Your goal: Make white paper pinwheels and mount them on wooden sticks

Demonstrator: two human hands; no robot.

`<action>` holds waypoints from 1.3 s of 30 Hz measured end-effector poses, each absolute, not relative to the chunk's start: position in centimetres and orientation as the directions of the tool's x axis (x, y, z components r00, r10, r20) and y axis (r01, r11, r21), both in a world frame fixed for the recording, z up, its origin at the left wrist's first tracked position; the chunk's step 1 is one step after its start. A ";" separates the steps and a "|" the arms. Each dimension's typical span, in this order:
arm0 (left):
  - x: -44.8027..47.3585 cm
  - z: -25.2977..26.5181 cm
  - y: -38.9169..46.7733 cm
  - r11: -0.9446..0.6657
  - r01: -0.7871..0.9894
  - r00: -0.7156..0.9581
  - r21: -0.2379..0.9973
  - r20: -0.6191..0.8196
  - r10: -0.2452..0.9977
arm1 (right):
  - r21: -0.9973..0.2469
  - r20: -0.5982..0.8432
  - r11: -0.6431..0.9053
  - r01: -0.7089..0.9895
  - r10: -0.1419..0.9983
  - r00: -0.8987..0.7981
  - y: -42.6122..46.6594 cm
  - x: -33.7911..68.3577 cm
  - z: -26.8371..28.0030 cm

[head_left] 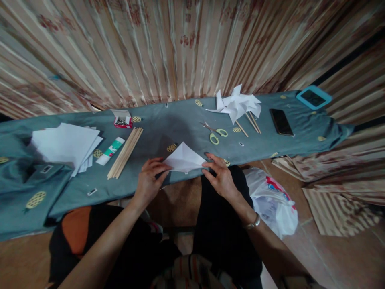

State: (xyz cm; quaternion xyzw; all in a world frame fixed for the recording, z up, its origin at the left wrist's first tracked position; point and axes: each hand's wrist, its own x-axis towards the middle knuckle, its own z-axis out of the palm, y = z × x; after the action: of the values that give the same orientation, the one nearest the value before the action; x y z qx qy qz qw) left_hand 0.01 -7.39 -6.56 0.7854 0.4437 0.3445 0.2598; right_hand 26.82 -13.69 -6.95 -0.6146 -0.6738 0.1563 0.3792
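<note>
A creased sheet of white paper [185,158] spans the gap between my two hands, at the front edge of the cloth-covered table. Its left corner is pinched between thumb and fingers of my left hand [151,176]. My right hand [221,176] grips the opposite corner the same way. One point of the sheet faces away from me. Beyond it to the right lie scissors with green handles [215,132], blades apart. Left of my left hand is a bundle of wooden sticks [125,153], with a glue stick [110,151] beside it.
White paper pinwheels [236,104] on sticks lie at the back right, near a black phone [281,122] and a blue-framed device [314,97]. A stack of white paper [64,146] and a small red box [122,119] of metal bits are leftward. A plastic bag [272,200] sits on the floor.
</note>
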 end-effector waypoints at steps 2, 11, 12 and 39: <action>0.0 -6.7 -7.5 -0.486 0.525 0.379 0.699 0.319 0.869 | -0.675 0.306 0.189 0.713 0.951 0.037 -13.5 27.0 -7.1; 0.3 -7.1 -6.0 -0.366 0.671 0.258 0.645 0.259 0.931 | -0.679 0.270 0.101 0.728 0.956 0.118 -11.3 27.0 -7.0; 0.3 -7.2 -5.8 -0.357 0.686 0.251 0.634 0.255 0.934 | -0.680 0.266 0.089 0.728 0.955 0.132 -11.1 26.9 -6.9; 5.1 -6.6 -7.4 -0.694 0.698 0.677 0.177 0.155 0.720 | -0.685 0.180 0.005 0.728 0.970 0.162 -10.1 27.0 -6.6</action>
State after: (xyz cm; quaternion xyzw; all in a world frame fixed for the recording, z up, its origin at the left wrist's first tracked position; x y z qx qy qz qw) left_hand 5.12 -7.45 -6.62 0.9141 0.3878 0.1064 0.0516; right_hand 27.02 -10.09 -6.65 -0.6823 -0.6222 0.1781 0.3399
